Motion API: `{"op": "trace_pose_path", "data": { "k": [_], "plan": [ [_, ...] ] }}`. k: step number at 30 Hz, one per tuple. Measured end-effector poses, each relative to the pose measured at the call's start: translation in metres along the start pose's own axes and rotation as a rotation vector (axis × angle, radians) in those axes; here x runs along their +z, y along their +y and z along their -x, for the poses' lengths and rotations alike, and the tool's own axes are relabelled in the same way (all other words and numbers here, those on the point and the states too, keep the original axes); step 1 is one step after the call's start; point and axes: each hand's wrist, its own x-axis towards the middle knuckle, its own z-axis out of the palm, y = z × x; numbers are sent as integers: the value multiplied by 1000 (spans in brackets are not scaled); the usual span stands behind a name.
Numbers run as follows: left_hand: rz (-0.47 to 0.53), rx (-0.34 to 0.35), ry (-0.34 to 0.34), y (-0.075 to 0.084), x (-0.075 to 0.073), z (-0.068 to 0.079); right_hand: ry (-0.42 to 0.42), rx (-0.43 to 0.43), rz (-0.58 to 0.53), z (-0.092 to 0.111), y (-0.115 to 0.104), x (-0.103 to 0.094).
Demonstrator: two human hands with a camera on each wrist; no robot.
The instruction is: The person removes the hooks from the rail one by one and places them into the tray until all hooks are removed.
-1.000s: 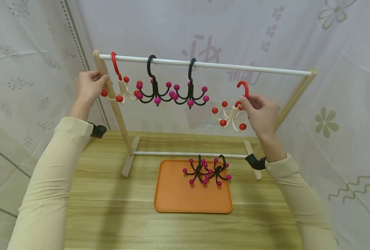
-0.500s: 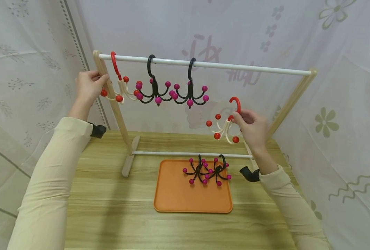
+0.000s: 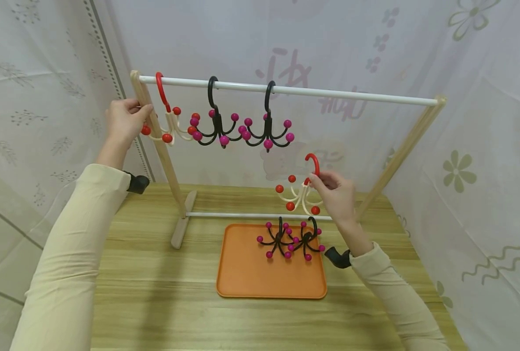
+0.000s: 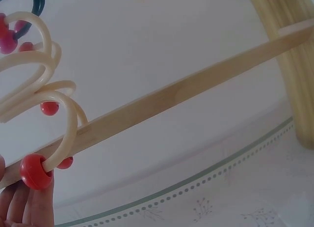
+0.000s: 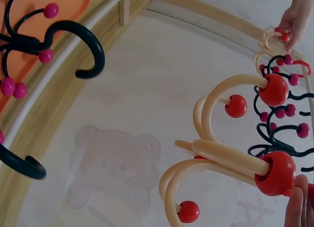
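My left hand (image 3: 128, 122) grips the left wooden post (image 3: 165, 165) of a rack near its top. Beside it, a cream multi-arm hanger (image 3: 170, 126) with red balls and a red hook hangs from the rack's white top rail (image 3: 321, 93). My right hand (image 3: 336, 195) pinches a matching cream hanger (image 3: 303, 195) by the base of its red hook, below the rail and behind the orange tray (image 3: 242, 278). In the right wrist view this hanger (image 5: 225, 160) fills the right side, its hook mostly hidden by fingers (image 5: 297, 202).
Two black hangers with magenta balls, a left one (image 3: 217, 124) and a right one (image 3: 268, 127), hang mid-rail. Two more black hangers, one (image 3: 278, 239) beside the other (image 3: 307, 238), lie on the tray. A white lower bar (image 3: 233, 215) runs behind it on the wooden table (image 3: 190, 312).
My right hand has carried the cream hanger down and left, away from the right post toward the tray. My left hand stays on the left post.
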Motion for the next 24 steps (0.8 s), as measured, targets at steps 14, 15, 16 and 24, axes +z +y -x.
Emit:
{"op": "trace_pose_path", "data": {
  "k": [14, 15, 16, 24],
  "plan": [
    [5, -20, -13, 1, -1, 0, -93, -16, -68, 21, 8, 29],
    [4, -22, -13, 1, -1, 0, -98, -11, -70, 22, 7, 31],
    [4, -23, -12, 1, -1, 0, -102, -8, -68, 24, 7, 33],
    [7, -28, -16, 1, -1, 1, -147, 55, -58, 35, 6, 47]
  ]
}}
